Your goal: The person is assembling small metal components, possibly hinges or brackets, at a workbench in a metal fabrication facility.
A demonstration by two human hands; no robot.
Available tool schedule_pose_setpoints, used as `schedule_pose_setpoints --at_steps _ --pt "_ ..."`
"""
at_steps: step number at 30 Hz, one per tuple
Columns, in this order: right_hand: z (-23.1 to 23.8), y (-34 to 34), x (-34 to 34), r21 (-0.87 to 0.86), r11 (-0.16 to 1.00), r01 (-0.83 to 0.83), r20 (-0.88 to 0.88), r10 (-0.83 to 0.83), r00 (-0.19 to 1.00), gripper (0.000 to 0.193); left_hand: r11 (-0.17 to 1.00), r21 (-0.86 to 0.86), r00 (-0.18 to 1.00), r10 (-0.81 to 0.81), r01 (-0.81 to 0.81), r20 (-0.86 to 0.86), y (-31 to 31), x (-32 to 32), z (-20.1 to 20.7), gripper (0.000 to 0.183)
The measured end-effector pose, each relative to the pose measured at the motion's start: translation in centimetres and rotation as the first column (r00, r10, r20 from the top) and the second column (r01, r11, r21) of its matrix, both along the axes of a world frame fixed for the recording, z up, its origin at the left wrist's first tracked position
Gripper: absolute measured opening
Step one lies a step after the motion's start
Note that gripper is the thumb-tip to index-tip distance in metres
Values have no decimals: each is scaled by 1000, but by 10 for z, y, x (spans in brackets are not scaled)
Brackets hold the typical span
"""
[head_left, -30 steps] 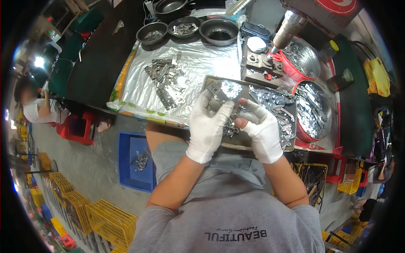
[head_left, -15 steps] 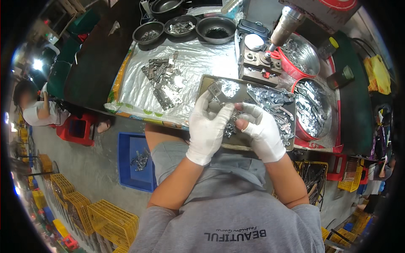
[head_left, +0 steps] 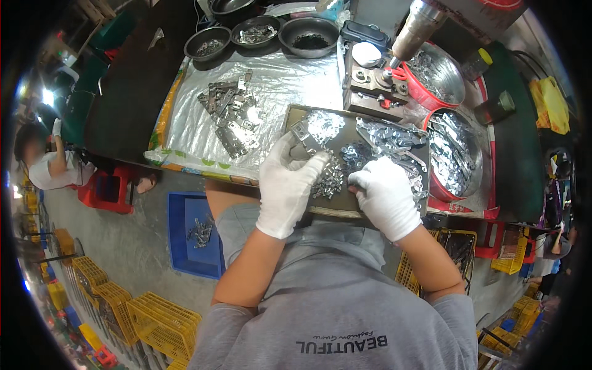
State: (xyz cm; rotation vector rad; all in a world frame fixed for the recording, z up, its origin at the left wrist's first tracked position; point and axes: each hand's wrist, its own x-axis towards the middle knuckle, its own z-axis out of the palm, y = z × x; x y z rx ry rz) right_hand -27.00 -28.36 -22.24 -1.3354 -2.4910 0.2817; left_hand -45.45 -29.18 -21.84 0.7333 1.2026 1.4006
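Observation:
My left hand, in a white glove with bare fingertips, grips a flat metal bracket with holes, its end poking out beyond the fingers. My gloved right hand is closed, fingertips curled together over the shallow tray; whatever they pinch, if anything, is hidden. Between the hands lies a heap of small metal fittings. Beside it are dark little parts, and shiny thin pieces sit at the tray's far side. Long metal arms fill its right part.
Loose brackets lie on the silvery sheet at left. Dark bowls stand behind. A press rises over a metal fixture. Red-rimmed basins of metal parts stand right. A blue bin sits on the floor.
My hands have moved apart from their meeting point over the tray. The right went down and right, its fingers curling in; the left shifted slightly left, keeping the bracket.

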Motion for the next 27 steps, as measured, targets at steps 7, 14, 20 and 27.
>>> schedule_pose_setpoints --at_steps 7,14,20,27 --pt "2 -2 -2 13 999 -40 83 39 996 11 996 7 994 -91 90 60 -5 -3 2 57" --pt "17 -9 12 -52 999 7 -78 -11 997 10 989 -2 989 -145 145 40 -8 -6 9 59" --pt "12 -9 10 8 1000 2 -16 -2 1000 10 977 -31 977 -212 212 -13 -7 -8 3 62" --pt "3 -12 3 -1 1000 -5 90 5 996 9 961 -54 962 -274 273 -14 -13 -8 2 62"
